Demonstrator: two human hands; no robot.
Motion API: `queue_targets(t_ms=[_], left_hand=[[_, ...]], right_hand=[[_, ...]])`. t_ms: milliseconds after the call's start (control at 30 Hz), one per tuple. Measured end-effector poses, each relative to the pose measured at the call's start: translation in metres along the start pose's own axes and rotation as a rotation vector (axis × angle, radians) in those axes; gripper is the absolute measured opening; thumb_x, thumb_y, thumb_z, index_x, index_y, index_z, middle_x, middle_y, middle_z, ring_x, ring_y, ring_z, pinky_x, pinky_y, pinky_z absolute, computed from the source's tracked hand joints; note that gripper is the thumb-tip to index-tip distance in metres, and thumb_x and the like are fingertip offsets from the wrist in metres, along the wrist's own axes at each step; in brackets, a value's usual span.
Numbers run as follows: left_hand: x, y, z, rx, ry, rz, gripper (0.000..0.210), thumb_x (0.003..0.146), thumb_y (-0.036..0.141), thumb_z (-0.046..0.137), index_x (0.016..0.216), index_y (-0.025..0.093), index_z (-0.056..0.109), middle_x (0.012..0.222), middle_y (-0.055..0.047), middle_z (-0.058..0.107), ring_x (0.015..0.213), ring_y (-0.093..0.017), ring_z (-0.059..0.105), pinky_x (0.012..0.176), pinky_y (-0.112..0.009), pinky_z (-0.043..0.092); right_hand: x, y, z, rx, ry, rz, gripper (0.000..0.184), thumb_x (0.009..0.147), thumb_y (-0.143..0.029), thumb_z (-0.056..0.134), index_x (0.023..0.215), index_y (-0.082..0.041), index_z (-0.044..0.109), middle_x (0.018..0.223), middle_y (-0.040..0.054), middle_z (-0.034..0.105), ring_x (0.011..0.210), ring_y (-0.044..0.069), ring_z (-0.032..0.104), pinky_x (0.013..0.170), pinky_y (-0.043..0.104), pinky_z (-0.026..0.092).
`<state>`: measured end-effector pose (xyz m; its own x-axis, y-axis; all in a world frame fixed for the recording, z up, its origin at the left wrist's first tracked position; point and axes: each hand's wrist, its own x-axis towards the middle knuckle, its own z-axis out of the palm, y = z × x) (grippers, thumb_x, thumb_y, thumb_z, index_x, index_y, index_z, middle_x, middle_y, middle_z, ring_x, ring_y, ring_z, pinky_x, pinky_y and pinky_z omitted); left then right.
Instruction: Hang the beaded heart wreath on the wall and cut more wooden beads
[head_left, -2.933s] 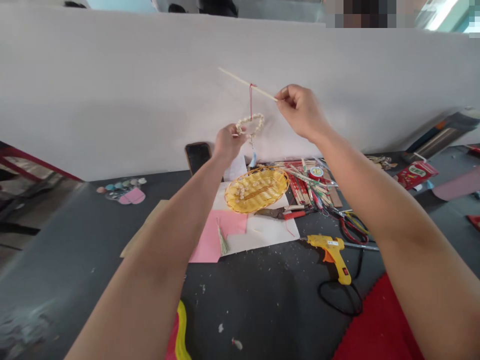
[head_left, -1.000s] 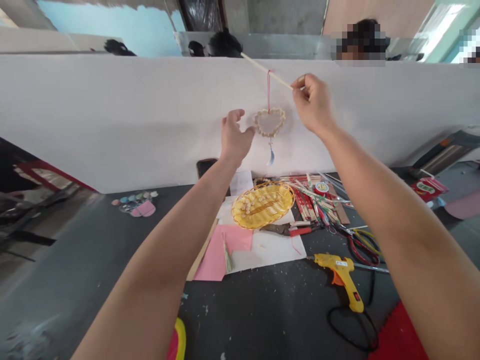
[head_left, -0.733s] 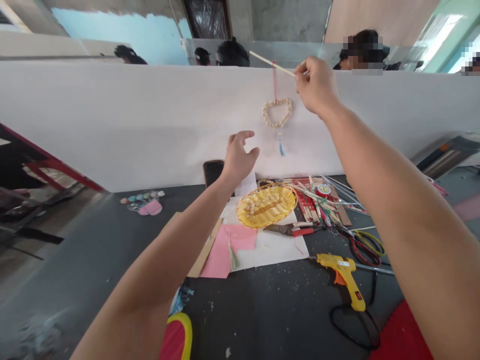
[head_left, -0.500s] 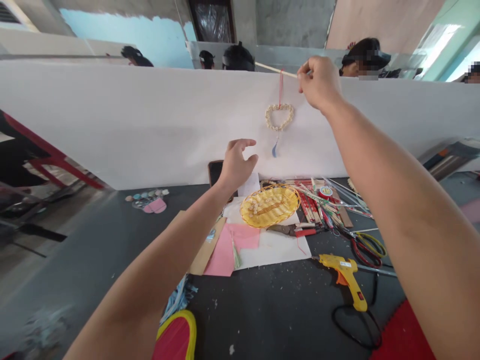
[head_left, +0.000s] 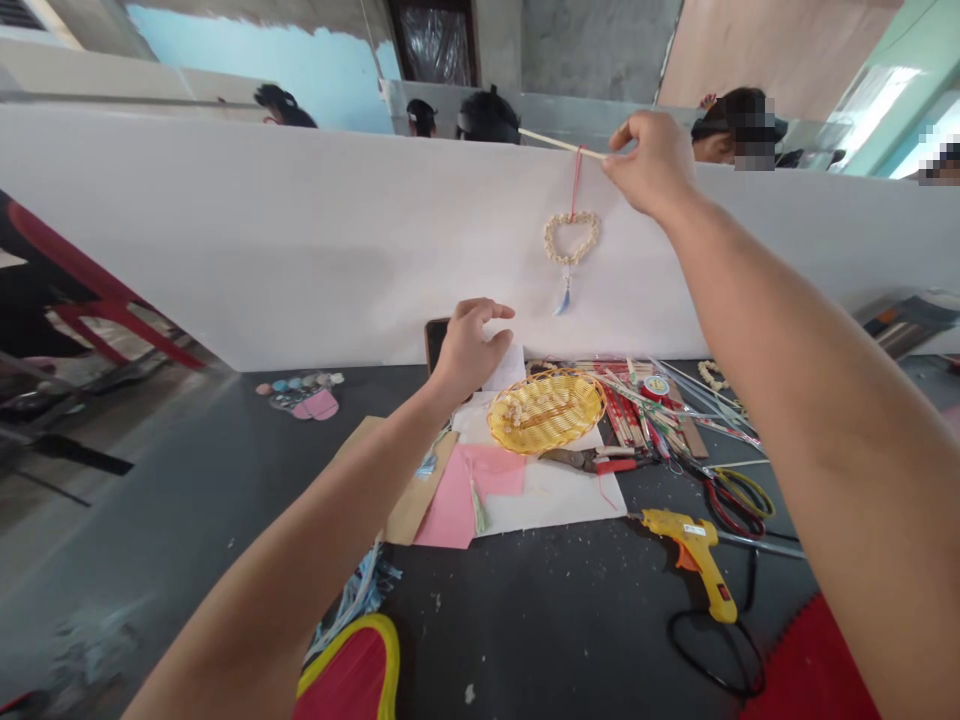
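My right hand (head_left: pixel 651 160) is raised to the top of the white partition, its fingers pinching the end of a thin wooden stick (head_left: pixel 551 139). From the stick a heart-shaped beaded ornament (head_left: pixel 551 242) hangs on a red cord (head_left: pixel 576 184), with a small blue tassel (head_left: pixel 563 299) below it. My left hand (head_left: pixel 474 345) hovers empty below and left of the ornament, fingers curved and thumb apart, not touching it. Behind that hand a dark phone (head_left: pixel 434 342) leans partly hidden. Under the ornament lies a yellow woven basket (head_left: pixel 547 412) with small pale pieces in it.
A white partition (head_left: pixel 337 250) backs the dark table. To the right lie pliers (head_left: pixel 574 459), scissors (head_left: pixel 739 498), a bundle of sticks (head_left: pixel 619 412) and a yellow glue gun (head_left: pixel 694 545) with its cord. Pink paper (head_left: pixel 450 500) lies in front. People's heads (head_left: pixel 487 117) show beyond the partition.
The view has shifted slightly. The ornament still hangs from the stick, turned a little with its tassel swaying. My left hand stays below it with fingers curved.
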<state>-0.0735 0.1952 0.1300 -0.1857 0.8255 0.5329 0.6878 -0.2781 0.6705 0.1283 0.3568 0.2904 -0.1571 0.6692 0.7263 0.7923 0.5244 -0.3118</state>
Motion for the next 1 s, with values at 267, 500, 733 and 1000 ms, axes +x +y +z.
queue_targets(t_ms=[267, 500, 733, 1000], left_hand=[[-0.002, -0.002, -0.003, -0.014, -0.009, -0.013, 0.028, 0.076, 0.013, 0.059, 0.101, 0.023, 0.068, 0.118, -0.007, 0.057, 0.113, -0.023, 0.054, 0.095, -0.040, 0.047], [-0.005, -0.004, -0.004, -0.001, -0.022, -0.019, 0.028, 0.076, 0.013, 0.059, 0.101, 0.021, 0.068, 0.119, -0.009, 0.056, 0.110, -0.022, 0.056, 0.092, -0.039, 0.049], [-0.010, -0.005, -0.007, 0.015, -0.049, -0.045, 0.027, 0.077, 0.015, 0.060, 0.101, 0.022, 0.068, 0.121, -0.010, 0.054, 0.117, -0.024, 0.051, 0.090, -0.038, 0.051], [-0.011, -0.010, -0.005, 0.013, -0.053, -0.027, 0.027, 0.077, 0.013, 0.060, 0.100, 0.023, 0.069, 0.119, -0.009, 0.055, 0.118, -0.024, 0.051, 0.096, -0.041, 0.048]], right_hand=[[0.002, -0.004, -0.003, -0.016, 0.027, -0.024, 0.021, 0.080, -0.020, 0.062, 0.096, -0.013, 0.073, 0.096, 0.0100, 0.072, 0.081, 0.017, 0.059, 0.080, 0.034, 0.045], [0.007, -0.010, 0.005, -0.019, 0.028, -0.037, 0.021, 0.083, -0.020, 0.058, 0.094, -0.012, 0.074, 0.097, 0.0115, 0.073, 0.084, 0.019, 0.062, 0.078, 0.034, 0.044], [0.006, -0.011, 0.009, 0.017, 0.006, -0.032, 0.022, 0.078, -0.018, 0.064, 0.099, -0.013, 0.071, 0.100, 0.0088, 0.071, 0.085, 0.017, 0.059, 0.081, 0.032, 0.043], [0.002, -0.006, 0.001, 0.072, 0.001, -0.005, 0.027, 0.076, -0.021, 0.067, 0.102, -0.014, 0.066, 0.090, 0.0052, 0.068, 0.074, 0.013, 0.053, 0.073, 0.030, 0.041]])
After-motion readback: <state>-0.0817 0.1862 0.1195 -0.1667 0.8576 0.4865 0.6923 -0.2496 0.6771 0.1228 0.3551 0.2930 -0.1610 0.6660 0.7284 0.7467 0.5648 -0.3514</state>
